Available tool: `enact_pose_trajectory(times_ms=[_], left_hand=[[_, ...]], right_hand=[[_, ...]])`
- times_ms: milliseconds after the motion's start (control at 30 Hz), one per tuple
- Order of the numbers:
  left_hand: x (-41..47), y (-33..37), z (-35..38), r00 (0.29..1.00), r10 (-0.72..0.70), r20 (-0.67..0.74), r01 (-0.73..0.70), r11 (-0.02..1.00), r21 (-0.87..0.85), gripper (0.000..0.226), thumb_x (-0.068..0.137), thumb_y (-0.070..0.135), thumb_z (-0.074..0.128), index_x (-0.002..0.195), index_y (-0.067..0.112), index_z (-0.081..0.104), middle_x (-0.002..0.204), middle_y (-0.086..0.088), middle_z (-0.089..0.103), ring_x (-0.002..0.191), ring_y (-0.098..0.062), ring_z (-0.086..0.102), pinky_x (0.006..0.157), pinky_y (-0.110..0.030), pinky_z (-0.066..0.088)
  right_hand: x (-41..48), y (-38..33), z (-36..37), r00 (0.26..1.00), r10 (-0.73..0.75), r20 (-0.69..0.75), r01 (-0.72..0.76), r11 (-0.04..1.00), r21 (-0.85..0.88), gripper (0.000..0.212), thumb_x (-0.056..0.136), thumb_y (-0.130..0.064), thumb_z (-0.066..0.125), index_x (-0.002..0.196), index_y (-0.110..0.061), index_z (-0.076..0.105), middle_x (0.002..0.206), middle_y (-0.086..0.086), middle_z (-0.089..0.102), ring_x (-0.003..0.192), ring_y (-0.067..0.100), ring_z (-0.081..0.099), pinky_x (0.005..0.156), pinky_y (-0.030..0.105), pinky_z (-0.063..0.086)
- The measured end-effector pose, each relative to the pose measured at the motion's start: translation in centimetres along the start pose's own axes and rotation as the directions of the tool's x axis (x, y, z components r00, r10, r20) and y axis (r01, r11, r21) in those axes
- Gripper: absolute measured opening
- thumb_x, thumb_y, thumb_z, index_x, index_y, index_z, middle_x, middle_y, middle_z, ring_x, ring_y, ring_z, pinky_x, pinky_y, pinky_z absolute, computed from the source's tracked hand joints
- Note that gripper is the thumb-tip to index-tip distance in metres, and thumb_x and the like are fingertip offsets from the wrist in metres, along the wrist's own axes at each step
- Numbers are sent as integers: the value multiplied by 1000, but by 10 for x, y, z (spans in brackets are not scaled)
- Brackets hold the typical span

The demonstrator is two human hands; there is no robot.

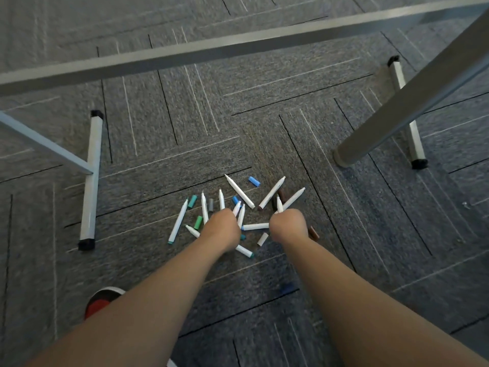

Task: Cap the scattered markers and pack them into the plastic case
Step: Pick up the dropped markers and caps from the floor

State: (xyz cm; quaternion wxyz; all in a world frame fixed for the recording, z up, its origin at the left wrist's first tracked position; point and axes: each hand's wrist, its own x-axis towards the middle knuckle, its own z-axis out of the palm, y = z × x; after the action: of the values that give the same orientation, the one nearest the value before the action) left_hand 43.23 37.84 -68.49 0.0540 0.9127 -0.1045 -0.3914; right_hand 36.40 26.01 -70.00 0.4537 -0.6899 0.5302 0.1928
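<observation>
Two grips at pick-up step: left grip [221, 227] & right grip [287, 225], each clenched on uncapped markers [279, 204]; next move prob. needs matching loose caps [254, 181].

light: dim, even | shadows: faint, soft | focus: slight overall blur | distortion: long grey metal table rail [238, 46] bows near top edge

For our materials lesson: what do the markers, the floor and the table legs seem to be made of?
The markers look like smooth white plastic, slightly glossy. The floor seems to be grey carpet tile: flecked, matte pile with straight seams. The table legs appear to be metal tube with a satin grey finish, given their straight edges and sheen, though painted or bare is unclear.
</observation>
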Motion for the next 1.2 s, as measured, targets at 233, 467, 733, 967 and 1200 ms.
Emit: enact_pose_trajectory(times_ms=[233,467,733,967,1200], left_hand=[[8,2,20,989,24,-149,-24,1000,1,13,96,24,57,99,12,56,98,-8,64,89,-28,62,65,-34,42],[22,-1,28,992,33,-118,-19,993,121,9,93,21,59,96,13,63,70,1,46,76,-24,57,62,-32,45],[14,2,19,988,-11,-151,14,1000,18,21,93,32,53,81,15,53,75,0,55,71,-23,56,57,-29,39],[7,11,-14,986,-36,-162,15,991,-130,23,94,28,43,87,10,54,72,-1,53,62,-18,52,49,-29,31],[34,36,-19,991,-75,-111,46,969,-242,17,92,22,52,100,8,57,77,-2,55,66,-18,54,50,-29,32]], right_hand=[[7,4,24,981,188,-48,-187,982,13,22,92,-30,61,98,-9,62,75,6,57,60,20,52,45,27,33],[24,1,32,935,352,-50,-333,916,223,27,90,-31,67,93,-7,58,84,9,62,78,25,62,62,32,50],[25,0,34,914,402,49,-371,783,499,12,86,-19,62,86,-9,56,85,9,60,77,23,62,72,34,55],[9,-11,-4,933,354,-65,-303,870,390,16,95,-17,49,106,-6,54,82,4,53,64,19,47,48,29,31],[31,-17,-29,969,133,-208,-102,983,153,12,96,-18,49,104,-10,51,77,4,58,64,17,56,55,29,39]])
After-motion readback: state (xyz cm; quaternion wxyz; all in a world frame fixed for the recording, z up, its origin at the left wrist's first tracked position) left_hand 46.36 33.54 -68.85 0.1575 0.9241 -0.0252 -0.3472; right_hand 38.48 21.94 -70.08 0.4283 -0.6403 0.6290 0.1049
